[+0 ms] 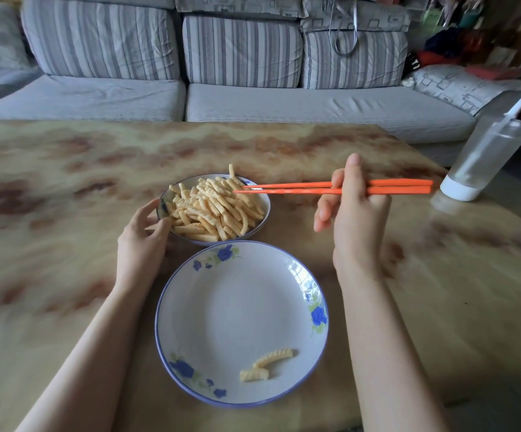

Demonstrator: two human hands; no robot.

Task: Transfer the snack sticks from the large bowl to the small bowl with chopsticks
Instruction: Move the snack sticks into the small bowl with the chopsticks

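The large white bowl [296, 275] with blue flowers lies nearest me and holds two ridged yellow snack sticks [265, 364] near its front rim. Just behind it stands the small bowl [263, 199], heaped with several snack sticks [214, 207]. My right hand [351, 213] grips a pair of orange chopsticks [296, 188] held level, their tips over the small bowl's right side with nothing between them. My left hand [142, 241] holds the small bowl's left rim between thumb and fingers.
A marbled tan table [65, 213] carries both bowls. A clear plastic bottle [483, 157] with a white base stands tilted at the table's right edge. A grey striped sofa [237, 73] runs along the far side of the table.
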